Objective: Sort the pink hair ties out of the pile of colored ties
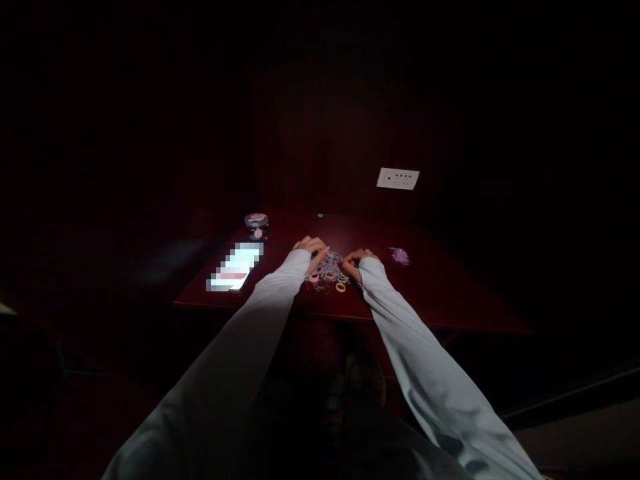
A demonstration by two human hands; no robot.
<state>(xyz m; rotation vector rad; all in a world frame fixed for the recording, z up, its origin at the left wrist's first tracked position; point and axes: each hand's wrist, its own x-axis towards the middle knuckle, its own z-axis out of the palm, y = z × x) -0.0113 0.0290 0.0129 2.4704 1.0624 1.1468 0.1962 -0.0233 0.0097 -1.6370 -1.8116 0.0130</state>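
On the glossy dark-red desk, a loose heap of small multicoloured stretchy-looking bands is flanked by the left hand and the right hand. The fingers of both are curled at its edge; whether anything is gripped cannot be told. A small purple clump of bands is set apart on the right, while the heap's colours are left mixed. The room is sunk in darkness, relieved by a white rectangular wall socket.

Dark-red tbl: lit device nr L edge; clear jar nr back L corner; tiny green ring by back edge; pile of mixed bands nr mid front edge; purple clump R of pile, btwn front & back edges.
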